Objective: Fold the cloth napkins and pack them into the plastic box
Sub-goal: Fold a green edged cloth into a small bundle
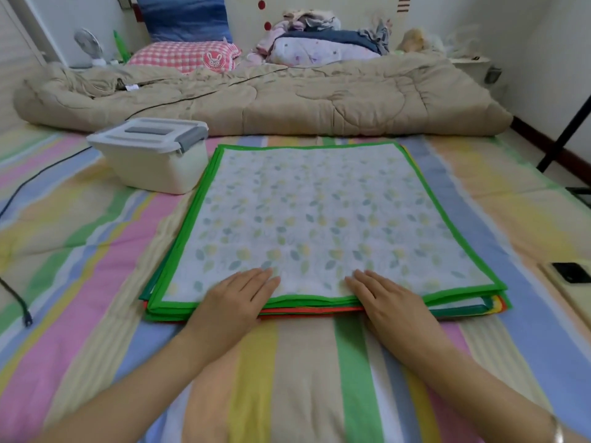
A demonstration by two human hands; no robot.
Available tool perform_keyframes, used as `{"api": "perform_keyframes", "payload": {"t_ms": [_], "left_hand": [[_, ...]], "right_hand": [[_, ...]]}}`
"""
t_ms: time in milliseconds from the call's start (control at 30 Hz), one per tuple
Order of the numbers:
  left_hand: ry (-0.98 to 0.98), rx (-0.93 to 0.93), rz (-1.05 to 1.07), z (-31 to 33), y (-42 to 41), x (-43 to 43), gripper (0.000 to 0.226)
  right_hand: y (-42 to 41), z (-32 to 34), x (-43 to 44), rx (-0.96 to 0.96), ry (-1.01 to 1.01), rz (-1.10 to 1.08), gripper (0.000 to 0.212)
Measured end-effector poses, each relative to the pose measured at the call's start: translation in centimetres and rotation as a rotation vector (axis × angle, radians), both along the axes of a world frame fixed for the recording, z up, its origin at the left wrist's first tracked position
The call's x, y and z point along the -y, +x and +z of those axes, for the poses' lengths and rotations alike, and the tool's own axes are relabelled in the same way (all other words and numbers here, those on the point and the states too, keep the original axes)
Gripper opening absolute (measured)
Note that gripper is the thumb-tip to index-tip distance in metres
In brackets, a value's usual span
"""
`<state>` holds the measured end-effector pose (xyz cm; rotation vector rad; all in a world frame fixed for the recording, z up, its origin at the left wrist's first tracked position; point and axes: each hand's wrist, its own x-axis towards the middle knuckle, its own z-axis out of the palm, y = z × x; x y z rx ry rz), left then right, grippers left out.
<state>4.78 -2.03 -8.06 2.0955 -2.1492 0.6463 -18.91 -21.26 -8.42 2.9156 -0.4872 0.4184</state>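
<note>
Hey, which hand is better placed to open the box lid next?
Probably the left hand: the closed box stands left of the napkins, on its side. The right hand would have to cross over them.

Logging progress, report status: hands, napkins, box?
Both open: left hand, right hand flat on napkin stack, near edge. Stack unfolded. Plastic box beside it, lid on, blocks packing.

Under the top napkin (319,219), the rest of the stack (319,311) shows only coloured edges, so the napkins cannot be counted. At 10 o'clock the lid (150,132) hides the inside of the plastic box (153,167). At 3 o'clock the picture's edge cuts off a phone (572,272).
</note>
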Motion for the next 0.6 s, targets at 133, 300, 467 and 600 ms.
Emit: {"api": "perform_keyframes", "payload": {"t_ms": [133,300,467,600], "left_hand": [[-0.036,-0.067,0.012,0.5,-0.4,0.5,0.055],[0.03,-0.182,0.132,2.2,-1.2,-0.1,0.05],[0.037,-0.206,0.048,2.6,-3.7,-4.5,0.061],[0.109,-0.191,0.075,2.6,-5.5,-7.2,0.063]], "right_hand": [[0.0,0.5,-0.2,0.011,0.001,-0.032,0.057],[-0.2,2.7,-1.0,-0.194,0.027,-0.133,0.027],[-3.7,3.7,-5.0,-0.295,0.011,-0.125,0.024],[-6.0,4.3,-7.7,-0.329,0.036,-0.095,0.024]]}}
